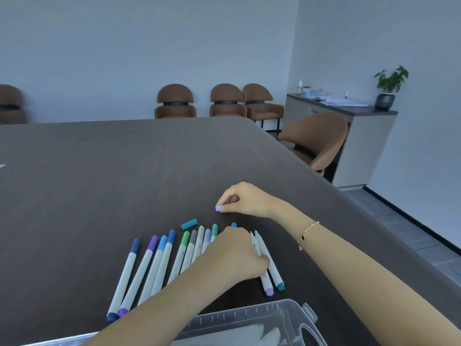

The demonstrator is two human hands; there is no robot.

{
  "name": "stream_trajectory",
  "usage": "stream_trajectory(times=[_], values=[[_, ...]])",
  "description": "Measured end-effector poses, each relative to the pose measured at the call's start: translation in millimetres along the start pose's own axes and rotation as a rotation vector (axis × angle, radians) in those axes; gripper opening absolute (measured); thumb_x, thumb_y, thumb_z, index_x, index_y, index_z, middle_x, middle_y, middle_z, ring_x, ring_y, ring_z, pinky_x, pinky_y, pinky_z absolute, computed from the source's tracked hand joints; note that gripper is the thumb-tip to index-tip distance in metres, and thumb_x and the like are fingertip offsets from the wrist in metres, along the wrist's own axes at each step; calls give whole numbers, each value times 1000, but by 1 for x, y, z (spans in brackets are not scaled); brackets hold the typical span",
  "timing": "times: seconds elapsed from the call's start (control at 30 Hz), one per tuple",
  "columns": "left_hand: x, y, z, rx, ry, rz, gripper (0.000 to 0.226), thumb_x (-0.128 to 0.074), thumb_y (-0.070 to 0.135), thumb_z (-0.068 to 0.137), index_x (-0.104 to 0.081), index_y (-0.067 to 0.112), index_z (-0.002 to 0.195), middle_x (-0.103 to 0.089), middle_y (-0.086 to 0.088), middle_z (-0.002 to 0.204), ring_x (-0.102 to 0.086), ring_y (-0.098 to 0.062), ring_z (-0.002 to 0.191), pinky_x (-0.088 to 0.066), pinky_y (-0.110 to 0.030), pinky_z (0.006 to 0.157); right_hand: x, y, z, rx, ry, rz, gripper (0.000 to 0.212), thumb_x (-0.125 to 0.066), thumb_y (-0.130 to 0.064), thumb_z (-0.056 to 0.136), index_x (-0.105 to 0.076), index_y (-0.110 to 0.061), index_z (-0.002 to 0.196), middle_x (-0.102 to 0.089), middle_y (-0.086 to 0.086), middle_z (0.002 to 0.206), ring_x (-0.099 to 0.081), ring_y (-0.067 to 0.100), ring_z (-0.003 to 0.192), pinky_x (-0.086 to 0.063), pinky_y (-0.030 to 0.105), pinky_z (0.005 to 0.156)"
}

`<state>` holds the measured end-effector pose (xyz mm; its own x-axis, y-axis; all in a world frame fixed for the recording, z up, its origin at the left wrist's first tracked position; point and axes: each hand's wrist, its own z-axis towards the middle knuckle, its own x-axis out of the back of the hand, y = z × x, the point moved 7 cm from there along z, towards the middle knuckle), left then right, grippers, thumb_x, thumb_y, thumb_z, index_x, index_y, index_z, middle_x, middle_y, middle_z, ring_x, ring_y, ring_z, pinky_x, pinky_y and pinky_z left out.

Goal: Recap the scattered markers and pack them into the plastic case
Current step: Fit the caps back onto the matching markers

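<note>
Several white-barrelled markers (pixel 159 260) with blue, purple, green and grey caps lie in a fan on the dark table (pixel 124 171). Two uncapped markers lie at the right: a lilac-ended one (pixel 266 283) and a teal-ended one (pixel 273 270). My left hand (pixel 234 253) lies over the fan and grips the lilac-ended marker. My right hand (pixel 243 199) pinches a lilac cap (pixel 218 208) just above the table. A loose teal cap (pixel 189 224) lies beyond the fan; a blue cap tip (pixel 233 224) shows past my left hand. The clear plastic case (pixel 249 323) stands at the near edge.
The table's right edge runs diagonally from the far middle to the near right. Brown chairs (pixel 225 101) stand along the far side and one (pixel 316 138) at the right edge. A cabinet with papers and a potted plant (pixel 389 88) stands at the right wall.
</note>
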<state>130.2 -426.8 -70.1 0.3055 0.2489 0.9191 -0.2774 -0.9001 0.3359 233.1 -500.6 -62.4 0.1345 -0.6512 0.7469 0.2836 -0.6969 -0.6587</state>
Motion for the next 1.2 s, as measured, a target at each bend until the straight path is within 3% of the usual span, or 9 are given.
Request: stream_trajectory(times=[0.1,0.2,0.3,0.4,0.47,0.53,0.73,1.07,1.2], values=[[-2,1,2,-1,-10,19,25,-58,32,84,-44,15,71,-40,3,66,-45,-8,60,-33,-19,51,25,10,-20,-52,139,142,16,-68,-25,88,-73,-15,99,-73,-6,95,-66,3,89,-51,17,83],[0,5,1,-18,3,18,29,-54,27,85,-39,13,66,-39,1,62,-41,-9,57,-31,-18,51,40,21,-48,-123,208,311,19,-60,-31,93,-68,-23,108,-71,-8,96,-62,-1,85,-49,13,74],[6,1,1,-33,-1,-64,38,-54,28,82,-32,13,55,-32,1,53,-31,-11,46,-25,-20,48,42,31,-69,-153,198,566,24,-57,-29,95,-65,-17,114,-66,-5,92,-58,6,86,-47,21,77],[16,-7,1,-49,-25,-174,33,-54,32,82,-48,14,56,-48,0,52,-39,-9,49,-31,-20,51,39,37,-78,-137,190,750,24,-55,-21,96,-65,-11,116,-62,0,89,-56,11,86,-44,25,77],[26,-13,-1,-62,-30,-281,24,-54,31,85,-63,14,69,-70,1,70,-51,-9,60,-36,-18,52,36,38,-78,-133,159,800,24,-54,-19,96,-67,-11,115,-61,1,86,-57,12,84,-44,26,79],[36,-22,-2,-69,-15,-363,21,-53,29,87,-67,14,81,-75,6,77,-55,-10,67,-39,-17,52,35,39,-78,-138,135,830,25,-53,-17,97,-68,-9,115,-60,3,84,-56,11,80,-44,28,81],[39,-33,-1,-66,-37,-375,16,-54,28,89,-64,17,84,-75,4,75,-43,-9,48,-38,-17,48,33,34,-80,-87,142,889,14,-57,-21,95,-63,-10,90,-55,3,79,-48,13,73,-43,27,78],[37,-29,0,-91,-22,-384,16,-55,30,91,-61,19,81,-73,8,73,-48,-2,39,-34,-10,39,28,27,-79,-93,118,780,20,-57,-27,93,-67,-10,94,-56,0,78,-49,9,73,-44,23,74],[33,-28,-1,-93,-40,-394,15,-55,32,92,-62,18,90,-74,7,80,-54,-2,50,-35,-9,40,28,23,-80,-87,61,693,20,-60,-28,92,-69,-10,93,-56,4,80,-47,11,71,-41,24,69]])
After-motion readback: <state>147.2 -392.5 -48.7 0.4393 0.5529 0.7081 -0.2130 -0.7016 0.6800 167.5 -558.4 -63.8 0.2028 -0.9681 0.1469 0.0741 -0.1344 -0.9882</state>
